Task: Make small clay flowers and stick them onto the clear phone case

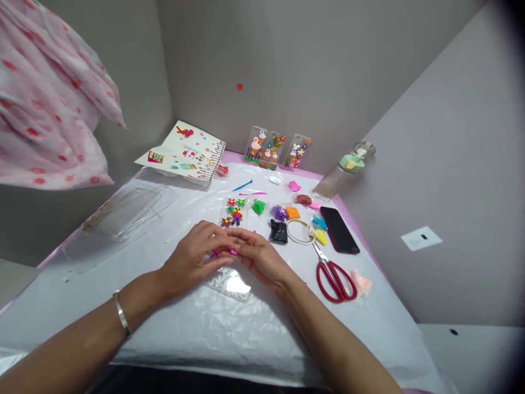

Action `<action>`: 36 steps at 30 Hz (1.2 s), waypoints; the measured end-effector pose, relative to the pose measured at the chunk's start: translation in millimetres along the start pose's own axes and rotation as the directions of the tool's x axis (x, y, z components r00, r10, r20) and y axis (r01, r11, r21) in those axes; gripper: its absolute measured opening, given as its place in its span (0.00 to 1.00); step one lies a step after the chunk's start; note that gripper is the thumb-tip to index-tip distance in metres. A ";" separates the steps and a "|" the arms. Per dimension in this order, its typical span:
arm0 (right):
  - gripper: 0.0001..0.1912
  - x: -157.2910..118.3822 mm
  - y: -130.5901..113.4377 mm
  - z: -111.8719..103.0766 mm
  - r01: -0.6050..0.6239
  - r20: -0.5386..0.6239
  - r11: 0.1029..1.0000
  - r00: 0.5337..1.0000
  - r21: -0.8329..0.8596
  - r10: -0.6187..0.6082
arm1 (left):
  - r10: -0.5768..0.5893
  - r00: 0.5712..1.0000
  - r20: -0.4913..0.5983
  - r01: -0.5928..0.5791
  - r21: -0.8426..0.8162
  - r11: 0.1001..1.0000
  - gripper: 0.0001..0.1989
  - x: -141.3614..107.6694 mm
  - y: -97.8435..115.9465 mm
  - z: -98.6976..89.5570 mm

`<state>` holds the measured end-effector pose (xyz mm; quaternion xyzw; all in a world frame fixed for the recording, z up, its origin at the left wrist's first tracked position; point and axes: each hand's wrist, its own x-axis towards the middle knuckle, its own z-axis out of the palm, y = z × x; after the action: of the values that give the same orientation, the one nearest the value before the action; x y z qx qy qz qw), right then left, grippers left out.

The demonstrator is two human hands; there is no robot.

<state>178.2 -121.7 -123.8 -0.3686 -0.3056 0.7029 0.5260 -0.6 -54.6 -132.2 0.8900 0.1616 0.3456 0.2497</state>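
Note:
My left hand [194, 251] and my right hand [260, 254] meet at the fingertips above a clear phone case [229, 287] on the table. A small bit of pink clay [233, 251] shows pinched between the fingers of both hands. Under my left hand, another magenta piece [215, 254] is partly hidden. At the far end of the case are clay flowers [232, 202] in red, green and brown and a small clay figure [237, 216] with a red top and purple legs. My fingers cover the middle of the case.
Wrapped clay lumps, such as green [258, 207] and black [279, 232], lie beyond my hands. Red-handled scissors [336, 280], a phone [339, 230] and a bottle [338, 172] stand right. Clear cases [131, 213] lie left. Decorated cases [296, 151] lean on the wall.

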 end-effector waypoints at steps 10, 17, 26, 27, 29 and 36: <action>0.20 -3.4 -3.1 6.8 0.010 0.033 1.000 0.999 -0.007 -0.009 | -0.015 0.996 -0.085 0.016 0.014 1.000 0.06 -0.2 -0.2 1.0; 0.17 1.8 -2.1 -0.8 0.056 -0.077 0.994 0.995 -0.093 -0.063 | -0.038 0.990 -0.140 0.030 -0.053 0.998 0.07 -0.1 -0.7 -1.6; 0.13 1.2 -2.7 3.3 0.075 -0.149 0.987 0.984 -0.146 -0.097 | -0.019 0.991 -0.136 0.017 -0.021 1.000 0.08 -0.9 0.1 -0.5; 0.14 1.4 -2.5 3.4 0.082 -0.148 0.982 0.983 -0.168 -0.108 | -0.018 0.991 -0.133 0.015 -0.018 1.000 0.08 -1.0 0.1 -0.7; 0.14 2.0 -1.9 2.8 0.103 -0.139 0.973 0.981 -0.206 -0.133 | -0.005 0.992 -0.127 0.003 -0.020 1.000 0.08 -0.7 0.5 -1.3; 0.14 3.8 2.6 -1.9 0.120 -0.116 0.955 0.981 -0.270 -0.156 | 0.001 0.995 -0.104 0.001 0.014 1.000 0.05 0.4 3.5 0.0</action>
<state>177.8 -118.5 -127.7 -0.4598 -0.3840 0.5911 0.5401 0.2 -57.3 -130.0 0.8726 0.1768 0.3901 0.2348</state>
